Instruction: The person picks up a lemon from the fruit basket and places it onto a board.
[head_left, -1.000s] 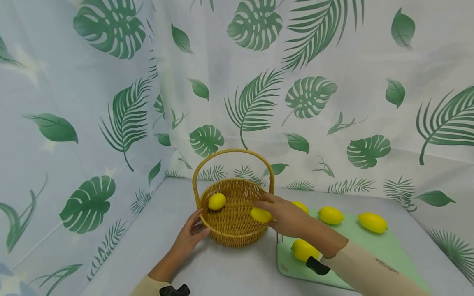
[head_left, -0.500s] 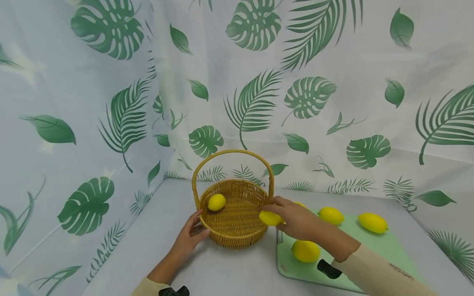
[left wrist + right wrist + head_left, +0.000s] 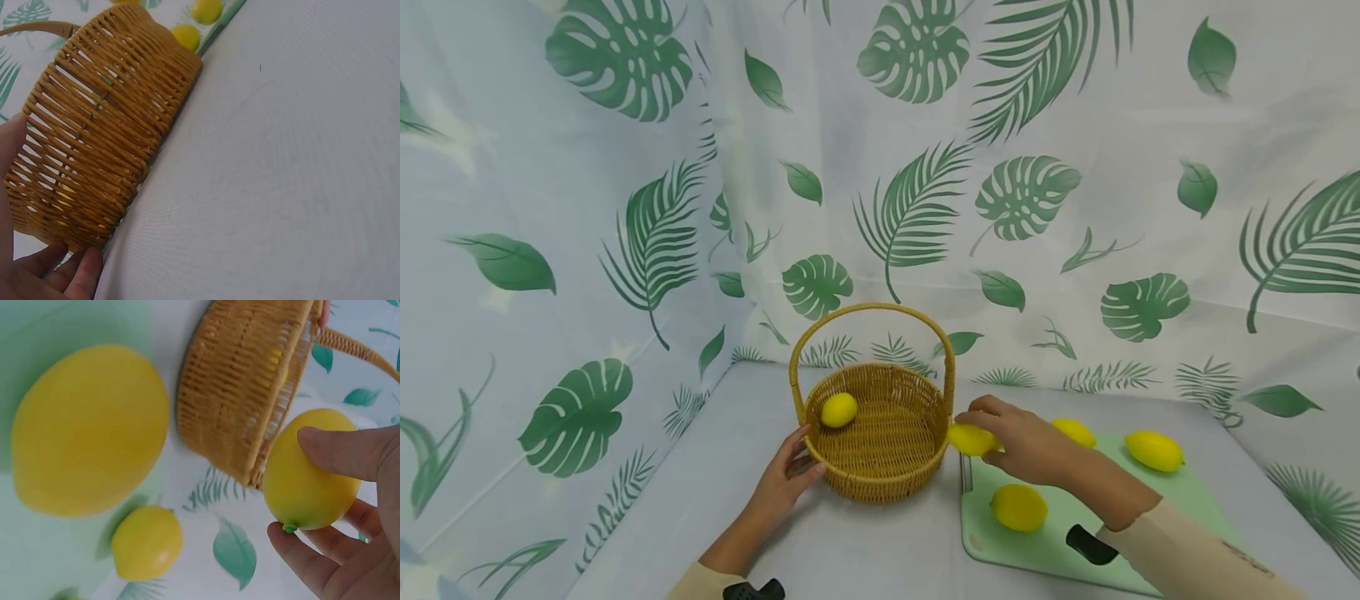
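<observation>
My right hand [image 3: 1030, 446] holds a yellow lemon [image 3: 973, 439] between thumb and fingers, just outside the right rim of the wicker basket [image 3: 880, 489]. In the right wrist view the green stem end of that held lemon [image 3: 309, 475] points down toward a fingertip. A second lemon [image 3: 838, 410] lies inside the basket at the left. With thumb and fingers spread against the basket's left wall, my left hand [image 3: 780, 479] holds it; in the left wrist view the fingertips [image 3: 85, 275] touch the weave.
A light green board [image 3: 1037, 554] lies to the right, bearing a near lemon [image 3: 1018, 507], a partly covered far lemon [image 3: 1075, 432] and a right-hand lemon [image 3: 1153, 450]. The basket's tall handle [image 3: 872, 307] arches over its opening. Leaf-printed cloth [image 3: 910, 208] hangs behind.
My right hand has moved rightward with the lemon, from over the basket to outside its right rim. My left hand and the basket stay in place.
</observation>
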Available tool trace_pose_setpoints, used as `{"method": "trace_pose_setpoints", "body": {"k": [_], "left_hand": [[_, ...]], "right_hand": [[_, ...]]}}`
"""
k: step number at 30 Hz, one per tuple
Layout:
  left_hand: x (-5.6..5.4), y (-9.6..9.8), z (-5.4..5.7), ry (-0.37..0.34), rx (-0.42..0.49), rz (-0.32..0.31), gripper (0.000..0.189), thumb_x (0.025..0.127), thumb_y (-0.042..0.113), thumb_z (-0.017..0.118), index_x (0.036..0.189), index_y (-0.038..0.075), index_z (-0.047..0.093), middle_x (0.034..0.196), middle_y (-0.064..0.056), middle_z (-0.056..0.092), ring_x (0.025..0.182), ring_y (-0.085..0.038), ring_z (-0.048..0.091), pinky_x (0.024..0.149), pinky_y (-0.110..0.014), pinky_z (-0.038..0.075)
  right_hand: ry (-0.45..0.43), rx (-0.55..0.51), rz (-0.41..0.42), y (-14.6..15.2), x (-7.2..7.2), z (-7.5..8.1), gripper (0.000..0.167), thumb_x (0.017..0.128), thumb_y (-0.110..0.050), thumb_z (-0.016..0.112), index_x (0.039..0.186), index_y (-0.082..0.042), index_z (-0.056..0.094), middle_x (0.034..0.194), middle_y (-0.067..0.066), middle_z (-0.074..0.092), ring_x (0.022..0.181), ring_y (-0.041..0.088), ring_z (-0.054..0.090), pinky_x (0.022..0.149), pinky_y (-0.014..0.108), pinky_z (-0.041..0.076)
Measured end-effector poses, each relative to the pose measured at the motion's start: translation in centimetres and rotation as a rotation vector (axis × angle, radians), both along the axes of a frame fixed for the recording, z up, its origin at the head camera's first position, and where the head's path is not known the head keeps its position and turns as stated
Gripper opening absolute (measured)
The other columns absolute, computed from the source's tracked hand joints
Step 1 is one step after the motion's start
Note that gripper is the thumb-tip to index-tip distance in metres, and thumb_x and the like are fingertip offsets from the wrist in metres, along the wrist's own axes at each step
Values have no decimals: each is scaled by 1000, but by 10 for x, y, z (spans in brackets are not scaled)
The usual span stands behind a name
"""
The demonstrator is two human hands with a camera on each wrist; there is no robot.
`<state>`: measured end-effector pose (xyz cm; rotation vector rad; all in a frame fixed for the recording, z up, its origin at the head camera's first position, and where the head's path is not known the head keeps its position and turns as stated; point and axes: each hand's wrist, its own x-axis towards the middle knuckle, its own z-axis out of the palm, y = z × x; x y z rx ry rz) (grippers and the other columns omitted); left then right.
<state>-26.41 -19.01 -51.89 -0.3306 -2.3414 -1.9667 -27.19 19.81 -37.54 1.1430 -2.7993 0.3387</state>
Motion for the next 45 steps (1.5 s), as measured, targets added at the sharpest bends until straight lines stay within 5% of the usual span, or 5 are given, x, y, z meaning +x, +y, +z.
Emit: {"method": "trace_pose_setpoints", "body": {"k": [13, 21, 28, 34, 45], "left_hand": [[4, -1, -2, -13, -5, 19, 74, 91, 23, 71, 153, 21, 31, 151, -22, 32, 129, -40, 44, 95, -48, 47], [16, 3, 16, -21, 7, -2, 74, 91, 20, 71, 153, 13, 30, 150, -27, 31, 129, -44, 42, 96, -50, 46], [3, 0, -1, -21, -14, 19, 75, 92, 24, 71, 154, 20, 29, 152, -22, 31, 130, -39, 43, 95, -48, 47], [10, 1, 14, -25, 2, 8, 75, 91, 23, 71, 153, 15, 29, 151, -25, 31, 130, -42, 42, 96, -48, 46], [-1, -2, 0, -7, 6, 7, 74, 91, 25, 71, 153, 22, 30, 152, -20, 31, 130, -37, 44, 95, -46, 47]], "right_hand": [[-56, -10, -14, 32, 12, -6, 55, 82, -7, 77, 131, -21, 58, 131, -3, 49, 102, 14, 57, 81, 33, 53], [-48, -30, -43, 57, 19, -16, 57, 80, -4, 77, 131, -17, 58, 129, 2, 51, 99, 17, 57, 79, 34, 54], [7, -43, -100, 78, 24, -16, 58, 78, -5, 79, 131, -17, 59, 130, 5, 51, 96, 17, 59, 76, 33, 54], [0, -40, -144, 90, 28, -14, 59, 76, -5, 81, 129, -18, 59, 130, 4, 52, 98, 19, 59, 78, 36, 54], [-41, -29, -175, 104, 35, -19, 57, 77, -10, 81, 129, -19, 59, 128, 4, 52, 86, 9, 58, 70, 27, 53]]}}
